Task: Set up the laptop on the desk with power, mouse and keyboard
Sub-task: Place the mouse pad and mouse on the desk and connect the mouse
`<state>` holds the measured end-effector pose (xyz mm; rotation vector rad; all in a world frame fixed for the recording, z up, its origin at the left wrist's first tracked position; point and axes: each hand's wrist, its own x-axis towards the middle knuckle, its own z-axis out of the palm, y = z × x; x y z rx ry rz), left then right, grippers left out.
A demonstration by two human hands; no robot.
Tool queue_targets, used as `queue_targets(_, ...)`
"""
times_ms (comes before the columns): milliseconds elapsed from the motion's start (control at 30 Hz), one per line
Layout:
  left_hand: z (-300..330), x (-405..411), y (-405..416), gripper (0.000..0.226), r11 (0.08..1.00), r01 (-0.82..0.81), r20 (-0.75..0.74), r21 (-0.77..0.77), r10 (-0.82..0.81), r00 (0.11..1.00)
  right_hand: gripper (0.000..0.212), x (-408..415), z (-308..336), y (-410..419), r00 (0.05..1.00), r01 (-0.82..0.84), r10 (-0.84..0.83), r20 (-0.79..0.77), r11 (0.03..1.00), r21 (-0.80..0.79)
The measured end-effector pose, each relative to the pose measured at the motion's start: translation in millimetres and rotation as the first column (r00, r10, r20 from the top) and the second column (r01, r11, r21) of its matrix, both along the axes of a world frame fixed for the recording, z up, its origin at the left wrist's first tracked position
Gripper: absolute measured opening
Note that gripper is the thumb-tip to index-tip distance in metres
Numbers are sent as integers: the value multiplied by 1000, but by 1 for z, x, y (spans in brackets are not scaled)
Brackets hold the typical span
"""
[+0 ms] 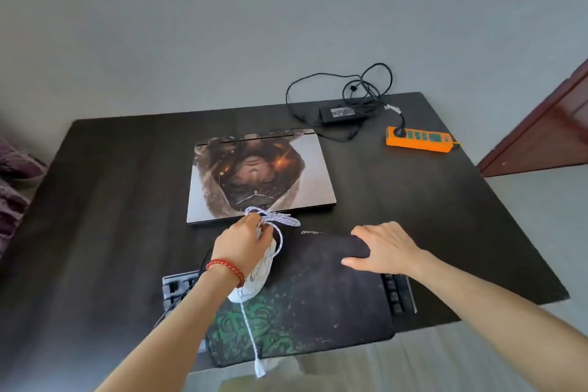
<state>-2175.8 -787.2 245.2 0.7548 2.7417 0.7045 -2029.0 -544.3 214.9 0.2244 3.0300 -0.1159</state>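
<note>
Dark desk (95, 200): closed laptop (261, 175) mid-surface. Left hand (245, 242) grasps white mouse (254, 277) and cable (273, 219) over mouse pad (318, 312) at near edge; right hand (381, 248) grips pad's far edge. Keyboard (397, 293) beneath pad.

Desk clearance: near centre crowded, flanks lying open.

Mouse pad (311, 302) is covering the keyboard (399, 293) along the near edge, with the closed laptop (259, 173) sitting just beyond it. Power brick (342, 112), tangled cable (366, 86) and orange power strip (419, 138) are blocking the far right corner. Bare desk (111, 200) is stretching left of the laptop; another open strip is running between laptop and power strip.
</note>
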Motion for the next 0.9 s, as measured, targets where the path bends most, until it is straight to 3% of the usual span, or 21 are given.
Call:
queue_targets(200, -27, -21, 25, 21, 999, 41, 131, 3, -41, 991, 73, -10, -41, 12, 979, 73, -49, 198, 990, -118)
queue_targets(400, -46, -29, 30, 21, 998, 55, 160, -30, -49, 986, 72, -11, -62, 10, 966, 158, -115, 230, 972, -175)
queue_targets(533, -49, -29, 33, 13, 999, 54, 104, 5, -54, 993, 72, -6, -61, 7, 972, 206, -182, 147, 963, -172)
queue_targets(600, -49, -26, 34, 17, 999, 40, 79, 23, -42, 996, 71, -5, -55, 0, 956, 292, -274, 100, 896, -334)
queue_targets(700, -49, -21, 41, 20, 999, 30, 27, 16, -31, 999, 70, -11, -52, -11, 843, 507, -496, 206, 609, -610)
queue_targets(733, -49, -19, 44, 20, 999, 33, 23, 8, -33, 999, 62, -14, -53, -12, 782, 590, -561, 272, 524, -615)
queue_targets(767, -49, -18, 46, 20, 999, 39, 27, 6, -39, 999, 50, -18, -54, -13, 739, 647, -597, 313, 499, -577)
queue_targets(900, -45, -17, 52, 13, 996, 8, 115, 88, -18, 993, 14, -25, -47, -19, 774, 613, -617, 141, 676, -409)
